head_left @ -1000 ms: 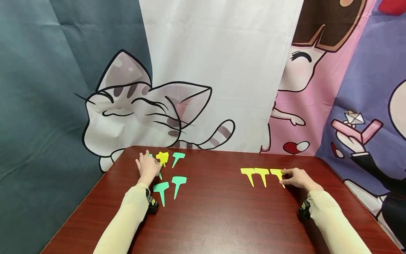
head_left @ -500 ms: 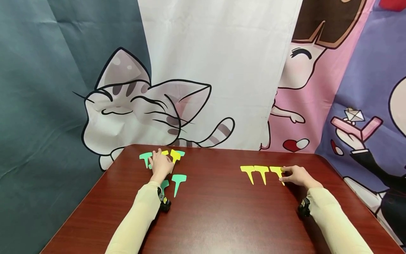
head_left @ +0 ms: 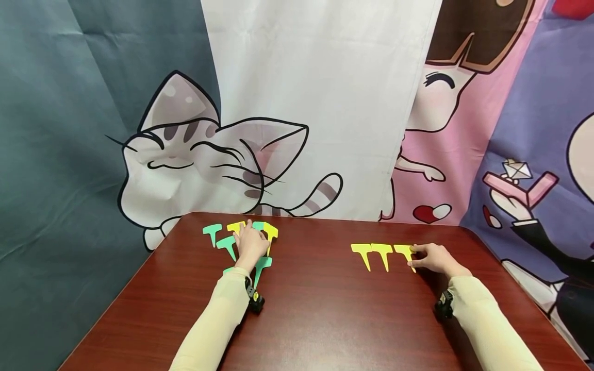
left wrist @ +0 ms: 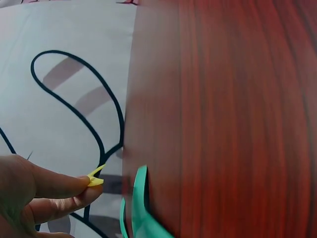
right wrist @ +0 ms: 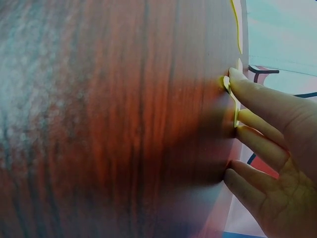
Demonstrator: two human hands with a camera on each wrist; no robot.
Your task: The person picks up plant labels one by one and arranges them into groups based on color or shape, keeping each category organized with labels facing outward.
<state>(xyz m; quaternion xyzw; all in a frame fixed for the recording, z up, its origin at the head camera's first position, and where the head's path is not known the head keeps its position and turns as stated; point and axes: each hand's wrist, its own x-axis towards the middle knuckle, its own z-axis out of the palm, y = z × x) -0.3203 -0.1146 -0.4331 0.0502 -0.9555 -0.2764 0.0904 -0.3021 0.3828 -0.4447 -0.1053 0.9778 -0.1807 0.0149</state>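
Observation:
My left hand (head_left: 251, 243) pinches a yellow T-shaped plant label (head_left: 270, 233) above the far left of the table; in the left wrist view the yellow plastic (left wrist: 96, 179) shows between thumb and fingertip. Whether more than one label is held, I cannot tell. Behind the hand lies another yellow label (head_left: 235, 227). Around it are several green T-shaped labels, among them one at the far left (head_left: 212, 230) and one nearer me (head_left: 263, 264), partly covered by the wrist. At the right, my right hand (head_left: 435, 259) holds a yellow label (head_left: 403, 250) at the table surface between thumb and fingers.
Two yellow labels, one on the left (head_left: 361, 249) and one beside it (head_left: 382, 250), lie in a row left of the right hand. A printed cloth (head_left: 325, 103) hangs behind the far edge of the reddish-brown table (head_left: 315, 299).
The left hand has moved right across the green labels with its yellow label, uncovering green labels at the left. The right hand has stayed at its label.

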